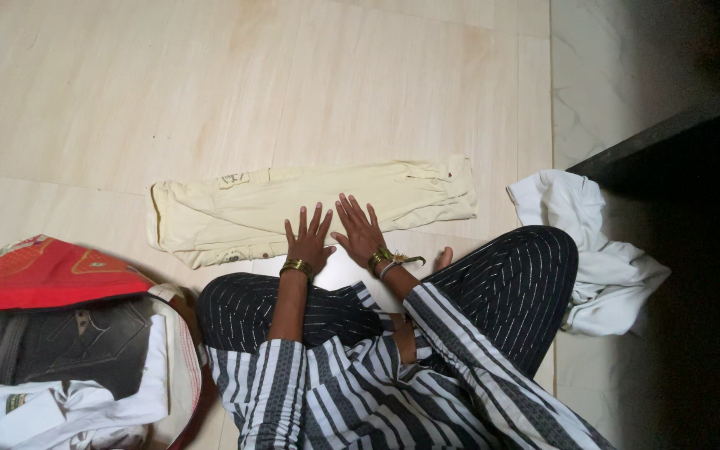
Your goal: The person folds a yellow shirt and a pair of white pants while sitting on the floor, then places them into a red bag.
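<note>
— How far along is the folding?

— The pale yellow trousers (310,208) lie at frame centre on the tiled floor (127,92), already folded lengthwise into a long strip. The left hand (308,242) and right hand (362,232) press flat on it, fingers spread, gripping nothing.

— What's left?

— Probably the crosswise folds. A white garment (593,250) waits at right; the bag of clothes (68,350) sits lower left.

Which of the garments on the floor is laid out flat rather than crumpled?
The pale yellow garment under both hands, left hand and right hand. The white garment at right lies bunched.
</note>
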